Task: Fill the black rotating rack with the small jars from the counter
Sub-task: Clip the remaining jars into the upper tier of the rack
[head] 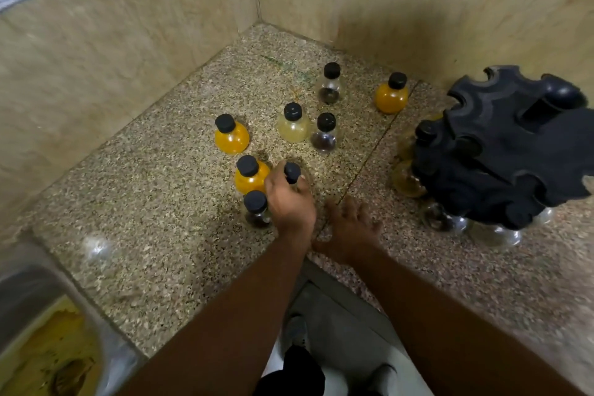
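Observation:
The black rotating rack [508, 151] stands at the right of the speckled counter [154, 202], with several small jars hanging in its lower slots. Several black-capped round jars stand on the counter to its left: orange-filled ones [231, 135] [391, 94] [250, 175], a pale yellow one [293, 124] and clear ones with dark contents [329, 83] [324, 133] [256, 209]. My left hand [291, 199] is wrapped around a clear jar [293, 172], whose black cap sticks out above my fingers. My right hand [350, 228] rests flat on the counter, fingers spread, holding nothing.
Beige tiled walls meet in a corner behind the jars. A steel sink [38, 325] with yellow residue lies at the lower left. A counter seam [369, 157] runs diagonally between the jars and the rack. The floor and my feet show below the counter's front edge.

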### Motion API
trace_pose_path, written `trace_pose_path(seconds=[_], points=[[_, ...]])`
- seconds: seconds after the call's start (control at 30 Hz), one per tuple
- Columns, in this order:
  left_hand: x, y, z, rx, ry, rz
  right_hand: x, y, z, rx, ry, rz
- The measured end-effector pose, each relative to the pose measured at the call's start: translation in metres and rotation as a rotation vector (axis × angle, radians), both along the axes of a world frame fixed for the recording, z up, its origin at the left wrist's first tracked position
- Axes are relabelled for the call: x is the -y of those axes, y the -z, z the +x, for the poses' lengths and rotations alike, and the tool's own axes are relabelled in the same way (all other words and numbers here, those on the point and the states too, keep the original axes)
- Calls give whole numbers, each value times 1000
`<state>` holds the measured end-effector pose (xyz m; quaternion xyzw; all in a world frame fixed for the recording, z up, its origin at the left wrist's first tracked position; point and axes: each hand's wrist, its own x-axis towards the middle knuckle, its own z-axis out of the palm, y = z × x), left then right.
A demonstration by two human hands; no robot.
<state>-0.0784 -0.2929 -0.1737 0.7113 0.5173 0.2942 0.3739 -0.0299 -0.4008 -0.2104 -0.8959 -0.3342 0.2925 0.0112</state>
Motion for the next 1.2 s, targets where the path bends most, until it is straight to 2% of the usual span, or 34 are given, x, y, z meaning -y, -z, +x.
trace_pose_path(seconds=[0.2, 0.3, 0.43, 0.57, 0.7, 0.83, 0.97, 1.07, 1.2], points=[[7, -9, 6, -37, 73, -4, 2, -7, 1, -41, 75, 73], [15, -23, 13, -53, 147, 38, 9, -17, 4, -22, 232, 325], [40, -50, 29, -25, 252, 97, 27, -41, 5, 159, 544, 729], [76, -65, 44, 69, 419, 178, 60, -69, 14, 138, 845, 957], [112, -70, 54, 199, 586, 263, 102, -90, 23, 95, 1048, 1170], [136, -73, 63, 260, 627, 289, 134, -102, 30, -35, 1133, 1240], [138, -78, 65, 301, 603, 243, 139, -130, 38, -341, 1118, 1378], [134, -82, 64, 289, 615, 248, 132, -143, 47, -535, 1228, 1436], [137, -86, 66, 265, 661, 290, 130, -150, 52, -586, 1356, 1462]])
